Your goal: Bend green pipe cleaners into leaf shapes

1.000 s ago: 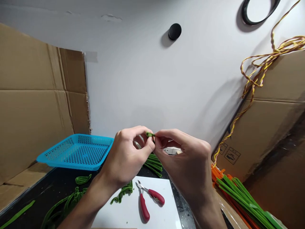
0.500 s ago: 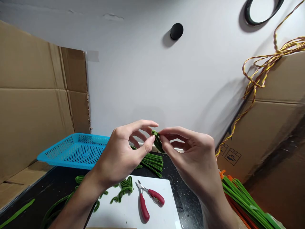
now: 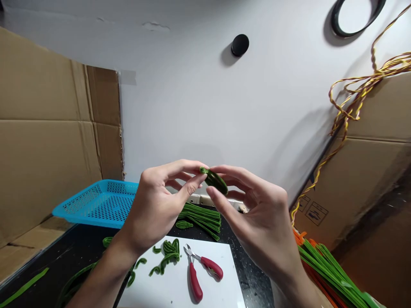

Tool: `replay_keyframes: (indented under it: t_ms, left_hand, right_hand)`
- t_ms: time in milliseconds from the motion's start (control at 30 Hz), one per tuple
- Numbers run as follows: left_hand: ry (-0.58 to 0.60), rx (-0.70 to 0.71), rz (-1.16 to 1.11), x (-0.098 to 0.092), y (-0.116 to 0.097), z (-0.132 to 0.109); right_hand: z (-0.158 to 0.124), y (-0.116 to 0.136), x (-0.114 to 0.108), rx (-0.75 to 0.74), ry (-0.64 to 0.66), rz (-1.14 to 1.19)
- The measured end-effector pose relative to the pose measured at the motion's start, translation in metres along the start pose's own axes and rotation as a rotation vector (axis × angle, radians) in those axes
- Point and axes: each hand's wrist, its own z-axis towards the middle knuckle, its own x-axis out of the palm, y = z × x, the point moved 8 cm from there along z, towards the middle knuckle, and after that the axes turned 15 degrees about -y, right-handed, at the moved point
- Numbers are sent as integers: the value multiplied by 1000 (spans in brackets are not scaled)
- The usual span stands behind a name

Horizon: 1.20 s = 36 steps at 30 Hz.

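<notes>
My left hand (image 3: 165,199) pinches the tip of a small leaf-shaped loop (image 3: 215,182) bent from a fuzzy green pipe cleaner. The loop hangs slanting down to the right. Around its other side, my right hand (image 3: 257,205) curls its fingers, with the forefinger near the tip and the thumb at the lower edge. Below lies a white board (image 3: 147,295) with red-handled nippers (image 3: 201,273), jaws spread, and a cluster of bent green pipe cleaner pieces (image 3: 170,252). Behind the board rest a second green leaf shape (image 3: 184,224) and a bundle of straight green pipe cleaners (image 3: 205,218).
A blue perforated basket (image 3: 109,205) stands at the left, against a cardboard sheet (image 3: 45,119). Orange and green pipe cleaners (image 3: 330,265) lie at the right beside a cardboard box (image 3: 369,171). Twisted yellow-brown wire (image 3: 346,111) hangs above them. More green strands lie at lower left.
The leaf loop has turned toward a flatter slant and shows more of its face. My right thumb has moved down and away from the forefinger. My left forefinger has closed onto the tip.
</notes>
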Motion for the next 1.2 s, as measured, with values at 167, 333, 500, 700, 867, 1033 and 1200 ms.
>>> replay_keyframes:
  t_ms: [167,333,500,700,867,1033,1200]
  left_hand:
    - [-6,29,-22,0,-1,-2]
    - [-25,111,0,-3,-8,-6]
    - [28,327,116,-1,-19,-10]
    - [91,639,221,4,-25,-18]
    - [13,767,277,3,-28,-23]
    - [54,684,267,10,-22,-22]
    - [20,565,165,8,-17,-18]
  right_hand:
    - [-3,0,-1,-66,-76,-18]
    - [-5,4,-4,-118,-95,-35]
    - [-3,6,-6,-140,-100,-42]
    - [-3,7,-7,-112,-85,-12]
    - [-3,10,-9,-169,-127,-57]
    - [-4,11,-9,-210,-161,-73]
    - [-5,14,-8,-232,-177,-53]
